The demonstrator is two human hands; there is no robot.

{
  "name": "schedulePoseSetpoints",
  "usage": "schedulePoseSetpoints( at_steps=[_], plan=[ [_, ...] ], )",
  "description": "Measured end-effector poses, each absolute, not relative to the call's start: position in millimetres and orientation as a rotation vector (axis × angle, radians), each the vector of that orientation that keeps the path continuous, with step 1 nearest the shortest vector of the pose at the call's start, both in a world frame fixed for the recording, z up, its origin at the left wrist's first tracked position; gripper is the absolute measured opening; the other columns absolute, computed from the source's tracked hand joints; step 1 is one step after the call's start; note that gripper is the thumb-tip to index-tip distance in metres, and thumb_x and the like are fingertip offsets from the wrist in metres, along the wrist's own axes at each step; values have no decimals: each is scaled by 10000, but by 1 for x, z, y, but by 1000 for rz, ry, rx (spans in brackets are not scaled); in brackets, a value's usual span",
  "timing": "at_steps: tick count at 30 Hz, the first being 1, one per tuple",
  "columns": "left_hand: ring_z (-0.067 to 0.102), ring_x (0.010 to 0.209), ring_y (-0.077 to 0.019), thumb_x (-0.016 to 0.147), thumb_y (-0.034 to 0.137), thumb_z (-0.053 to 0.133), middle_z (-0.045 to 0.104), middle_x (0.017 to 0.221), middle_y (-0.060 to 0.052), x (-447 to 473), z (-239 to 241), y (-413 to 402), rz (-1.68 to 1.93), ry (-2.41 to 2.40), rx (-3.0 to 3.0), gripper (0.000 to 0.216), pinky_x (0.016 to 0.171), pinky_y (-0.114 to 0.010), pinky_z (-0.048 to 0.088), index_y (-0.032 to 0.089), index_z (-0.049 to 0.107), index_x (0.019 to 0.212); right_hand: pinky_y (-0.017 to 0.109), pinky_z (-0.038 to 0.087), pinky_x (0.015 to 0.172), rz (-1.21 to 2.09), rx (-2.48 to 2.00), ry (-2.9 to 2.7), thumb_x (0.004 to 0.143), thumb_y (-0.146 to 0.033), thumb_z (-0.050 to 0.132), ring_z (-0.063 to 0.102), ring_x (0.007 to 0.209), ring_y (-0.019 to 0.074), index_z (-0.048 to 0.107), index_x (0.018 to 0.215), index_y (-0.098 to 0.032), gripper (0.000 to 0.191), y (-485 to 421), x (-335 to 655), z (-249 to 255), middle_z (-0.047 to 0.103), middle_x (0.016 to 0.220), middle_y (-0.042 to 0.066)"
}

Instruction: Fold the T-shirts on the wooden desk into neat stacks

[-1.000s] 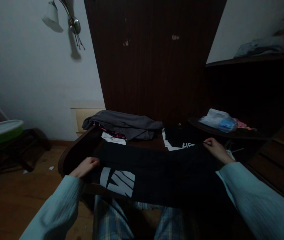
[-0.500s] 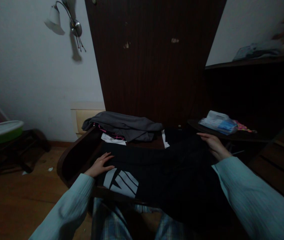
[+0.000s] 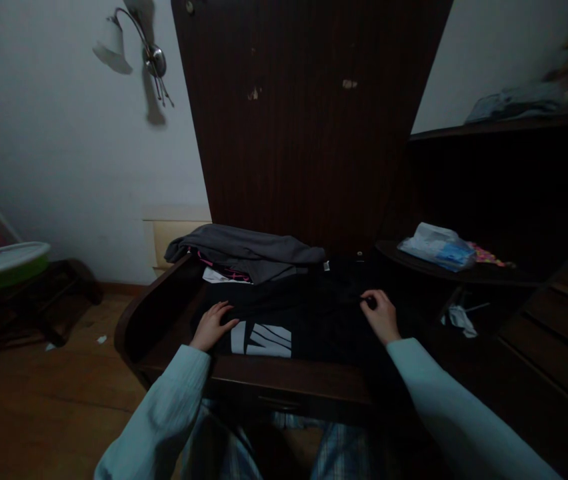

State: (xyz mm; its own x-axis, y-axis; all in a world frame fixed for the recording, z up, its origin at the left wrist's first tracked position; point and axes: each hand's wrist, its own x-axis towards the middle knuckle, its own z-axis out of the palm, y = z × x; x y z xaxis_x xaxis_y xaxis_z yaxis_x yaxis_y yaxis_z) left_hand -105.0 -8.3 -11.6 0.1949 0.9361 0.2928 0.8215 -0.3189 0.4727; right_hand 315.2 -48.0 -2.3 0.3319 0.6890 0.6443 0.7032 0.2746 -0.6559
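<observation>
A black garment (image 3: 321, 310) with a large white print (image 3: 267, 340) lies spread over the dark wooden table (image 3: 294, 375). My left hand (image 3: 213, 327) rests on its left part, beside the print, with fingers outstretched. On the right side, my right hand (image 3: 381, 315) has thumb and fingers brought together in a pinch on the dark cloth. The cloth's edge there is hard to make out in the low light. Behind the black garment sits a heap of clothing with a grey garment (image 3: 254, 248) on top and white cloth (image 3: 224, 275) beneath.
A dark wooden panel (image 3: 309, 133) rises behind the table. To the right, a rounded shelf (image 3: 389, 252) carries a blue and white plastic pack (image 3: 439, 247). The table's curved raised side (image 3: 131, 320) stands at left. A green basin (image 3: 9, 270) rests on a low stool (image 3: 61, 290).
My right hand has moved left and nearer to me, bringing the garment's right part along. The cloth has been drawn back from the front edge, uncovering it. My left hand shifted slightly right.
</observation>
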Motion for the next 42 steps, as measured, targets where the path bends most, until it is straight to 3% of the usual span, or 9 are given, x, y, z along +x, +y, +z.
schedulePoseSetpoints(
  at_steps=[13, 29, 33, 39, 42],
  plan=[
    [550, 1020, -238, 650, 352, 615, 614, 1068, -84, -104, -7, -11, 958, 1581, 2136, 153, 918, -379, 396, 208, 596, 698, 292, 384, 624, 265, -1510, -1419, 542, -317, 447, 479, 614, 162, 474, 574, -206, 118, -44, 318, -5, 493, 599, -5],
    [551, 1012, -228, 720, 399, 501, 612, 1064, -101, -105, -7, -12, 926, 1582, 2201, 225, 900, -365, 407, 189, 580, 728, 274, 377, 617, 295, -1494, -1376, 542, -342, 448, 482, 607, 155, 482, 585, -205, 147, -41, 320, -10, 492, 586, -12],
    [562, 988, -217, 742, 397, 440, 618, 1050, -100, -105, -6, -12, 962, 1588, 2175, 266, 888, -355, 416, 181, 580, 807, 276, 375, 617, 311, -1483, -1361, 535, -337, 457, 476, 605, 154, 488, 587, -202, 148, -42, 319, -8, 489, 588, -11],
    [580, 885, -210, 750, 403, 384, 642, 890, -79, -104, 5, -22, 1065, 1723, 2128, 313, 826, -328, 431, 169, 585, 807, 254, 362, 560, 272, -1469, -1203, 543, -308, 492, 439, 538, 123, 509, 623, -201, 134, -44, 319, -3, 450, 532, -42],
    [593, 804, -202, 743, 427, 401, 648, 828, -58, -104, 11, -34, 907, 1726, 2089, 318, 747, -301, 444, 176, 589, 798, 236, 380, 523, 259, -1414, -975, 549, -274, 529, 426, 500, 101, 500, 664, -201, 139, -43, 328, 6, 443, 519, -60]
  ],
)
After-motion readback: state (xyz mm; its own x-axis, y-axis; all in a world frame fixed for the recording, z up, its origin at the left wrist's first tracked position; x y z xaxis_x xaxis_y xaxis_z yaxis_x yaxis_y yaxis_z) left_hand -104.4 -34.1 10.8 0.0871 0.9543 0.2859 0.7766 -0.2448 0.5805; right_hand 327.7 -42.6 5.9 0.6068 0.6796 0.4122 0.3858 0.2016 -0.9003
